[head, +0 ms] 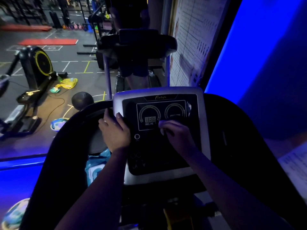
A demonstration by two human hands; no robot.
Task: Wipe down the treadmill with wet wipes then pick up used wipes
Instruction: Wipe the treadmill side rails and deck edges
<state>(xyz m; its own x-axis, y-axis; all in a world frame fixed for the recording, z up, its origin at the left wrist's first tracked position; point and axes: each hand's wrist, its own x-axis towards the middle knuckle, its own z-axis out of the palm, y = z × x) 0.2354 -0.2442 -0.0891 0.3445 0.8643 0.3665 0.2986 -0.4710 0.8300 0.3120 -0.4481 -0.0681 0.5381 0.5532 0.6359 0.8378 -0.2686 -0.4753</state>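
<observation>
The left hand (114,130) grips the treadmill console (159,178) at its nine o'clock edge, fingers wrapped round it. The right hand (177,135) lies curled on the display (149,113) at centre; whether its fingers hold anything, I cannot tell.

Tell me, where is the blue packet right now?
Head view, left side: the blue packet lies in the dark tray beside the treadmill console, just below the left hand gripping the console's edge.

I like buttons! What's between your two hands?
Head view: between the left hand and right hand lies the console panel, with the INCLINE display and a round button.
</observation>
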